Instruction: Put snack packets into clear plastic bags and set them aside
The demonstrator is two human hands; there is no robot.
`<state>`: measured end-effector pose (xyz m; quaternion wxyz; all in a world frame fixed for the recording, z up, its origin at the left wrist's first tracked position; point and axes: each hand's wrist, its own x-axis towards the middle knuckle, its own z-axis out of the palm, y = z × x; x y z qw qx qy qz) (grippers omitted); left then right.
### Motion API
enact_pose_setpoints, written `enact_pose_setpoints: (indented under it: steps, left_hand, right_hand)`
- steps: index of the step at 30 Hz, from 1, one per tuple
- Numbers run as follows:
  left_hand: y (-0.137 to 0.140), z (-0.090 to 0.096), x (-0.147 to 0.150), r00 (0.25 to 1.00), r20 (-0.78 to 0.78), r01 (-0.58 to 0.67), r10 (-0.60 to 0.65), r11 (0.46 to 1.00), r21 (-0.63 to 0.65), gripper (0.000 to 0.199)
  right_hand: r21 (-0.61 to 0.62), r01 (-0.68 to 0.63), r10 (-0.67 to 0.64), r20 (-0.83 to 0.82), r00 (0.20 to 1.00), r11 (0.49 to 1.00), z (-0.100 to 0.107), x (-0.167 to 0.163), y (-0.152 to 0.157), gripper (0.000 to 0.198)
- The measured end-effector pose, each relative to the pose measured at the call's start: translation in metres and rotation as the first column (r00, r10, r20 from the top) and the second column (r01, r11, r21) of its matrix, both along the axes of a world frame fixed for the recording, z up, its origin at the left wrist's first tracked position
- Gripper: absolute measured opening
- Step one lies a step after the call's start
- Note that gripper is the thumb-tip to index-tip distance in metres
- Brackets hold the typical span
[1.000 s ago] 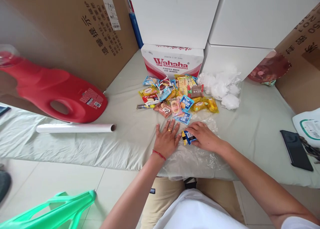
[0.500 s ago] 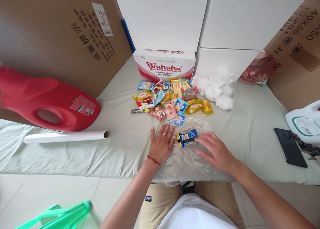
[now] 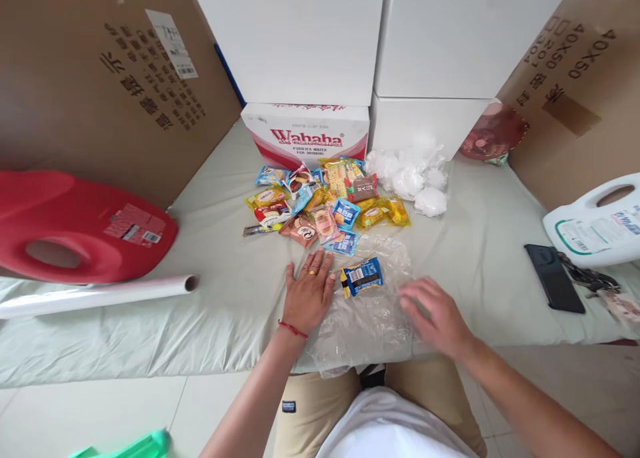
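While the blue-and-yellow packet [image 3: 363, 277] lies on clear plastic film [image 3: 345, 331], just right of and below the centre of the frame, its yellow end sits just beside the thumb of the left hand [image 3: 306, 299], not touching; the fingertips of the right hand [image 3: 440, 315] stand to its right, a strip of film between.

Changed from one second ago: right hand, then over the packet's right end, now off it and farther right; packet now uncovered. Unchanged: left hand, palm down at the packet's left.

Left hand: flat, fingers straight and slightly parted, pointing up the frame; red cord [image 3: 293, 329] at the wrist; forearm rising from bottom centre. Right hand: slightly blurred, thumb and fingers apart, bent toward the left; forearm entering from lower right. Above the packet: one pile of wrapped snacks [image 3: 325, 208].
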<state>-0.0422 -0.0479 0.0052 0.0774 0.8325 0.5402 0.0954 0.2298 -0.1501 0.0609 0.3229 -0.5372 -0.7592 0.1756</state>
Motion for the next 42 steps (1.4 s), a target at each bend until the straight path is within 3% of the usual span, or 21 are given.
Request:
enact_pose_setpoints:
  steps: [3,8,12,16,20,23,26,28,30,32,34,39,42]
  left_hand:
    - [0.000,-0.002,-0.002,0.999,0.044,-0.010,0.009,1.000,0.025,0.055]
    - [0.000,-0.007,-0.009,0.988,0.150,-0.023,0.019,0.999,0.026,0.055]
    - [0.001,-0.011,-0.016,0.961,0.274,-0.053,0.039,0.998,0.045,0.051]
    - [0.001,-0.012,-0.019,0.916,0.398,-0.101,0.058,0.991,0.089,0.049]
    - [-0.001,-0.008,-0.019,0.881,0.469,-0.152,0.065,0.977,0.150,0.045]
    - [-0.004,0.002,-0.022,0.871,0.478,-0.246,0.116,0.945,0.218,0.033]
    - [-0.012,0.020,-0.026,0.898,0.424,-0.259,0.118,0.921,0.291,0.026]
    - [-0.021,0.032,-0.023,0.928,0.373,-0.149,0.009,0.926,0.346,0.027]
    - [-0.032,0.042,-0.015,0.931,0.290,0.100,-0.224,0.917,0.386,0.036]
    - [-0.043,0.047,-0.001,0.877,0.177,0.361,-0.447,0.855,0.372,0.046]
    - [-0.052,0.047,0.015,0.846,0.085,0.480,-0.527,0.820,0.313,0.051]
    - [-0.060,0.029,0.038,0.926,0.014,0.369,-0.377,0.912,0.179,0.047]
    - [-0.064,0.019,0.039,0.938,0.016,0.340,-0.346,0.927,0.158,0.048]
  right_hand:
    - [-0.029,0.024,-0.020,0.128,0.992,0.999,0.024,0.005,0.068,0.026]
    - [-0.142,-0.219,0.260,0.449,0.855,0.965,0.023,-0.025,0.160,0.026]
    - [-0.238,-0.253,0.346,0.581,0.737,0.938,0.008,-0.051,0.192,0.039]
    - [-0.333,-0.121,0.318,0.637,0.702,0.935,0.005,-0.057,0.205,0.049]
    - [-0.414,-0.110,0.346,0.556,0.756,0.904,0.011,-0.051,0.210,0.022]
    - [-0.356,-0.193,0.357,0.484,0.799,0.914,0.016,-0.045,0.206,0.007]
    - [-0.302,-0.271,0.382,0.415,0.825,0.914,0.019,-0.039,0.197,0.007]
    - [-0.272,-0.315,0.402,0.382,0.832,0.909,0.021,-0.036,0.190,0.008]
    - [-0.235,-0.346,0.413,0.368,0.833,0.908,0.022,-0.033,0.183,0.008]
    - [-0.173,-0.378,0.416,0.361,0.835,0.909,0.021,-0.030,0.176,0.008]
    - [-0.086,-0.419,0.421,0.341,0.840,0.904,0.019,-0.027,0.167,0.010]
    - [0.182,-0.427,0.370,0.279,0.886,0.886,0.011,-0.020,0.125,0.018]
    - [0.277,-0.416,0.328,0.311,0.892,0.866,0.000,-0.015,0.093,0.018]
